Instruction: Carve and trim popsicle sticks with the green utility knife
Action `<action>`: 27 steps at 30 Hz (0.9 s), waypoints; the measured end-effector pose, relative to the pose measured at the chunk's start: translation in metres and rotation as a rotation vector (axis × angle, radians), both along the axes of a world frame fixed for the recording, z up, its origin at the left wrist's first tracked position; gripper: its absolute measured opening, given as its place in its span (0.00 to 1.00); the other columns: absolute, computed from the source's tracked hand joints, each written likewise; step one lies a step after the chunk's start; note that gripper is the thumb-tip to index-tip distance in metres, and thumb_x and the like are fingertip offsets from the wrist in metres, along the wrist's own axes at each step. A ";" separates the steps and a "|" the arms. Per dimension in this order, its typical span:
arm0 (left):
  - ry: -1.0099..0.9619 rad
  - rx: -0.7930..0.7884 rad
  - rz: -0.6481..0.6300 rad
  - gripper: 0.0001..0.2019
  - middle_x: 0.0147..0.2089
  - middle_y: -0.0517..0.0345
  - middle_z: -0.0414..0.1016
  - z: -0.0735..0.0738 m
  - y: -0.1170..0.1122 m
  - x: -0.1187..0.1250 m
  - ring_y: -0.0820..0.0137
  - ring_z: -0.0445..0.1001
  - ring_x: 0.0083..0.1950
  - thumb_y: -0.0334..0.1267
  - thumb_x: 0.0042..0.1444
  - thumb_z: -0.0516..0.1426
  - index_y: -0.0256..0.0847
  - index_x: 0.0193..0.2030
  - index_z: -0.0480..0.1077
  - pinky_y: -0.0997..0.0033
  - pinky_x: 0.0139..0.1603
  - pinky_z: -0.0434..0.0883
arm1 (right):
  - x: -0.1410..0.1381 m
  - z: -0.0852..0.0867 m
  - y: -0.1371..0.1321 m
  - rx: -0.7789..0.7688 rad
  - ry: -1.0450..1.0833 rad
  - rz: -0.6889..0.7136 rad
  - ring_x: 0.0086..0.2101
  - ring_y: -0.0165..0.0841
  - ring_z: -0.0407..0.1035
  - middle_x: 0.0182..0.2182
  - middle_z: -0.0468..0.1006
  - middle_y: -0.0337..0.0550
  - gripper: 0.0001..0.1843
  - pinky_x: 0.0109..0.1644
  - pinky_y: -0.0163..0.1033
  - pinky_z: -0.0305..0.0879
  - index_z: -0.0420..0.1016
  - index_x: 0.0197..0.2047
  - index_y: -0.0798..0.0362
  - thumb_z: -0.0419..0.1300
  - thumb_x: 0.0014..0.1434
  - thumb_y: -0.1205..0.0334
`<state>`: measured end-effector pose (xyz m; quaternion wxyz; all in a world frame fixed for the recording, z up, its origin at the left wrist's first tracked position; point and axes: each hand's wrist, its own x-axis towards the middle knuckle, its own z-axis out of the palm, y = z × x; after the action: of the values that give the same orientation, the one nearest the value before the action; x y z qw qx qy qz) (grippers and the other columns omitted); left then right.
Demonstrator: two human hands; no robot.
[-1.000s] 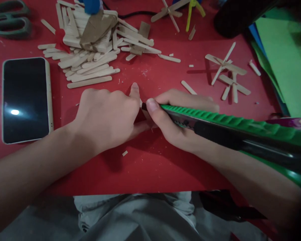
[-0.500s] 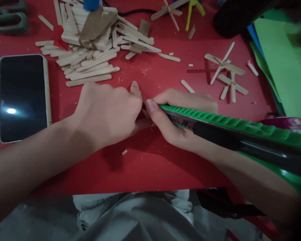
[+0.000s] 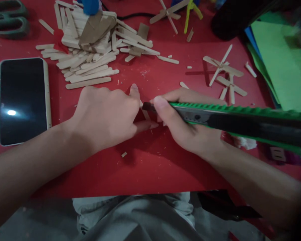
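Observation:
My right hand (image 3: 190,134) grips a green and black utility knife (image 3: 230,120), thumb near its front end. The short dark blade points left, at a pale wooden craft stick (image 3: 145,114). My left hand (image 3: 106,118) is curled over the table, closed around that stick beside the blade; only a small part of the stick shows and the rest is hidden under the hand. Whether the blade touches the wood I cannot tell. A small wood offcut (image 3: 124,154) lies below my left hand.
A pile of craft sticks (image 3: 92,72) lies beyond my left hand on the red table (image 3: 150,170). A phone (image 3: 23,100) and scissors (image 3: 8,23) are at left. Crossed stick pieces (image 3: 222,65) lie at right, near green paper (image 3: 281,60) and a dark cylinder (image 3: 235,20).
The knife has swung to a flatter angle, and its blade tip now shows clear of my left hand. More of the craft stick is visible. My left hand has barely moved.

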<state>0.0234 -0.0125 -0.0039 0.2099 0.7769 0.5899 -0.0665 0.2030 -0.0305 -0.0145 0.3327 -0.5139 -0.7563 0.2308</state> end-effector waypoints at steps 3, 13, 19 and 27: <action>0.122 0.058 -0.026 0.46 0.46 0.44 0.81 0.003 -0.001 0.001 0.42 0.74 0.56 0.71 0.52 0.46 0.44 0.72 0.56 0.49 0.50 0.68 | 0.003 0.001 0.002 -0.013 0.072 -0.011 0.24 0.33 0.72 0.23 0.77 0.36 0.13 0.28 0.39 0.69 0.73 0.31 0.45 0.57 0.67 0.54; 0.095 0.065 -0.016 0.48 0.43 0.42 0.82 0.002 -0.005 -0.001 0.42 0.75 0.55 0.71 0.53 0.47 0.42 0.73 0.53 0.51 0.48 0.69 | 0.004 -0.009 0.008 0.021 0.027 0.054 0.26 0.31 0.74 0.24 0.79 0.35 0.14 0.31 0.36 0.69 0.76 0.32 0.45 0.57 0.66 0.50; 0.121 0.081 -0.024 0.49 0.41 0.43 0.82 0.001 -0.005 0.000 0.42 0.76 0.53 0.73 0.51 0.47 0.44 0.73 0.54 0.51 0.47 0.70 | 0.004 -0.007 0.010 0.049 -0.005 0.051 0.27 0.32 0.74 0.24 0.79 0.36 0.14 0.31 0.37 0.69 0.76 0.31 0.45 0.58 0.66 0.50; 0.133 0.073 -0.036 0.48 0.41 0.43 0.82 0.002 -0.004 0.000 0.43 0.77 0.51 0.72 0.52 0.45 0.44 0.73 0.54 0.51 0.46 0.70 | -0.002 -0.007 0.002 0.071 -0.040 0.027 0.27 0.36 0.74 0.24 0.79 0.37 0.13 0.30 0.41 0.70 0.77 0.32 0.43 0.58 0.66 0.51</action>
<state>0.0232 -0.0163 -0.0024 0.1406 0.7883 0.5906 -0.1001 0.2007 -0.0285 -0.0219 0.3322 -0.4962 -0.7774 0.1978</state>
